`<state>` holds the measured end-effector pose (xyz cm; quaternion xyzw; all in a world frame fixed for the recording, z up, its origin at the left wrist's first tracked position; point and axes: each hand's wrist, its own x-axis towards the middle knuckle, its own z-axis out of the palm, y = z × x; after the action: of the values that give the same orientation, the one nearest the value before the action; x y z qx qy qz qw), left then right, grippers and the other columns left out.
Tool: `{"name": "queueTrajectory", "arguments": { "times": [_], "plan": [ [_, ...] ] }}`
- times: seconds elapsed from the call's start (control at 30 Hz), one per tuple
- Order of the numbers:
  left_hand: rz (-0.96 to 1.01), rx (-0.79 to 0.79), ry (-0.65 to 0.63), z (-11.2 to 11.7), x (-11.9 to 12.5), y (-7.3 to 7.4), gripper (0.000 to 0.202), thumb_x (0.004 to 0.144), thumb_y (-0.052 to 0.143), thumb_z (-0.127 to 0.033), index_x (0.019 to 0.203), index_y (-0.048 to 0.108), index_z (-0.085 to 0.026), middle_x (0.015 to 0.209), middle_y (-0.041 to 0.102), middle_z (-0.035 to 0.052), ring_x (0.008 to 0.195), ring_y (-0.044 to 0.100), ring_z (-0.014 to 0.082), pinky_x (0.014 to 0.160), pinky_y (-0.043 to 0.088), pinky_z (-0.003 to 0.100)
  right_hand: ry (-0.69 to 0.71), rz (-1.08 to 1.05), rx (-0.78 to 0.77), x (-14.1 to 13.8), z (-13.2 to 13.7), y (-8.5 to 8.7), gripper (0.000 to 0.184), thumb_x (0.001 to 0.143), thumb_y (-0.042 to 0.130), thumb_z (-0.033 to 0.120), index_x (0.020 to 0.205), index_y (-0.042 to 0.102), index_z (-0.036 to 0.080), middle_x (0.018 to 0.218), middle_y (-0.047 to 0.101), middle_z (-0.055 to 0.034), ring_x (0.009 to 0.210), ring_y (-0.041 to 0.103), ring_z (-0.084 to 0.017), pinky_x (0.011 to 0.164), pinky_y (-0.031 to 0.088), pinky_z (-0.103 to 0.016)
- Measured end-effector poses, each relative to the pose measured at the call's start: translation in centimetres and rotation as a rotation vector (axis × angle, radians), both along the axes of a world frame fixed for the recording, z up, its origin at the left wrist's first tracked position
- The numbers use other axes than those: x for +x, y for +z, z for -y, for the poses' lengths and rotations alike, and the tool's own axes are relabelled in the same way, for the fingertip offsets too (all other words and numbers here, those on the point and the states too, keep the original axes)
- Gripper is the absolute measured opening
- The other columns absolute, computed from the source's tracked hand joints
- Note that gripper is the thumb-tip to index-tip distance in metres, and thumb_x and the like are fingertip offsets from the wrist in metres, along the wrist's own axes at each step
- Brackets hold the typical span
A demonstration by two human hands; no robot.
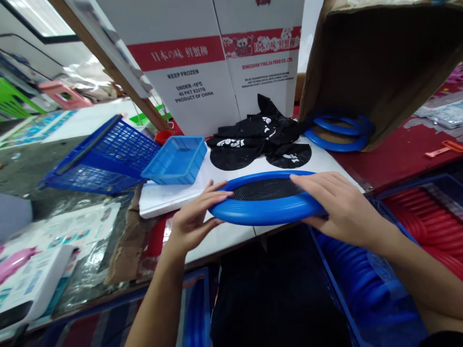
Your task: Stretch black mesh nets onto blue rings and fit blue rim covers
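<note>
Between my two hands is a blue plastic ring [267, 211] with black mesh fabric [264, 189] across its middle, held tilted above the white tabletop. My left hand [195, 217] grips its left side, fingers on top and thumb beneath. On the right side, my right hand [336, 207] grips the rim with the thumb hidden in part below. Just behind the ring lies a pile of black fabric discs [238, 144] with white print. Further right, blue rings [336, 140] rest at the mouth of an open cardboard box [347, 62].
A light blue tray [177, 161] and a tilted blue basket [104, 154] stand to the left. White printed cartons [202, 77] rise behind the fabric. Below on the right are a crate of blue rings [361, 279] and one of red rings [423, 221].
</note>
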<state>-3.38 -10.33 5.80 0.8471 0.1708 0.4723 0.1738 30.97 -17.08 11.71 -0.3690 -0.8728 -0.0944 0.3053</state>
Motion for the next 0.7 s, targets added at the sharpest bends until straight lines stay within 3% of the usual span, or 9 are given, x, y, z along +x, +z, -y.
{"name": "queueTrajectory", "arguments": {
  "times": [0.07, 0.13, 0.23, 0.37, 0.53, 0.6, 0.7],
  "plan": [
    [-0.021, -0.029, 0.096, 0.1, -0.6, -0.5, 0.049, 0.101, 0.071, -0.02, 0.148, 0.062, -0.026, 0.139, 0.072, 0.0133, 0.141, 0.062, 0.0302, 0.123, 0.047, 0.056, 0.012, -0.053, -0.063, 1.3, -1.0, -1.1, 0.045, 0.101, 0.068, 0.025, 0.144, 0.059, 0.016, 0.122, 0.077, -0.0158, 0.11, 0.074, -0.033, 0.094, 0.06, -0.051],
    [-0.13, 0.033, 0.209, 1.1, 0.1, 0.0, 0.055, 0.098, 0.073, -0.015, 0.15, 0.059, -0.024, 0.143, 0.07, 0.0141, 0.14, 0.063, 0.0303, 0.122, 0.048, 0.056, 0.029, -0.094, -0.045, 1.6, -1.7, -1.7, 0.039, 0.1, 0.067, 0.021, 0.138, 0.062, 0.019, 0.118, 0.078, -0.0139, 0.108, 0.074, -0.032, 0.093, 0.06, -0.051],
    [-0.273, 0.225, 0.29, 3.2, 3.1, 2.1, 0.063, 0.093, 0.08, -0.018, 0.151, 0.056, -0.018, 0.139, 0.071, 0.0159, 0.135, 0.066, 0.0326, 0.117, 0.052, 0.054, 0.052, -0.111, 0.06, 0.4, -1.9, -1.7, 0.035, 0.1, 0.069, 0.022, 0.135, 0.065, 0.019, 0.114, 0.079, -0.0136, 0.106, 0.075, -0.032, 0.092, 0.059, -0.051],
    [-0.288, 0.346, 0.28, 4.2, 5.9, 4.5, 0.047, 0.097, 0.074, -0.018, 0.142, 0.061, -0.014, 0.126, 0.077, 0.0147, 0.119, 0.073, 0.0304, 0.106, 0.057, 0.047, 0.089, -0.097, 0.139, -1.3, -1.3, -0.4, 0.043, 0.1, 0.071, 0.025, 0.141, 0.063, 0.018, 0.114, 0.078, -0.0139, 0.104, 0.075, -0.033, 0.09, 0.059, -0.051],
    [-0.166, 0.215, 0.217, 2.4, 3.4, 4.1, 0.042, 0.097, 0.075, -0.02, 0.138, 0.064, -0.021, 0.119, 0.08, 0.0103, 0.108, 0.076, 0.0269, 0.107, 0.054, 0.049, 0.125, -0.145, -0.028, 0.9, -1.1, 0.5, 0.051, 0.1, 0.074, 0.029, 0.147, 0.059, 0.022, 0.125, 0.076, -0.0143, 0.114, 0.073, -0.033, 0.099, 0.06, -0.051],
    [-0.145, 0.147, 0.157, 1.9, 2.1, 3.9, 0.044, 0.097, 0.074, -0.021, 0.14, 0.063, -0.023, 0.121, 0.079, 0.0097, 0.111, 0.075, 0.0269, 0.107, 0.056, 0.049, 0.142, -0.168, -0.105, 1.6, -1.1, 0.5, 0.048, 0.101, 0.072, 0.027, 0.147, 0.059, 0.023, 0.126, 0.075, -0.0132, 0.116, 0.073, -0.031, 0.1, 0.061, -0.05],
    [-0.215, 0.138, 0.17, 2.5, 1.6, 4.5, 0.052, 0.095, 0.076, -0.02, 0.145, 0.061, -0.024, 0.127, 0.077, 0.0104, 0.116, 0.074, 0.0272, 0.104, 0.06, 0.043, 0.181, -0.18, -0.099, 1.4, -1.1, 0.2, 0.046, 0.102, 0.07, 0.024, 0.147, 0.059, 0.023, 0.126, 0.075, -0.0131, 0.115, 0.072, -0.031, 0.099, 0.061, -0.049]
  ]
}}
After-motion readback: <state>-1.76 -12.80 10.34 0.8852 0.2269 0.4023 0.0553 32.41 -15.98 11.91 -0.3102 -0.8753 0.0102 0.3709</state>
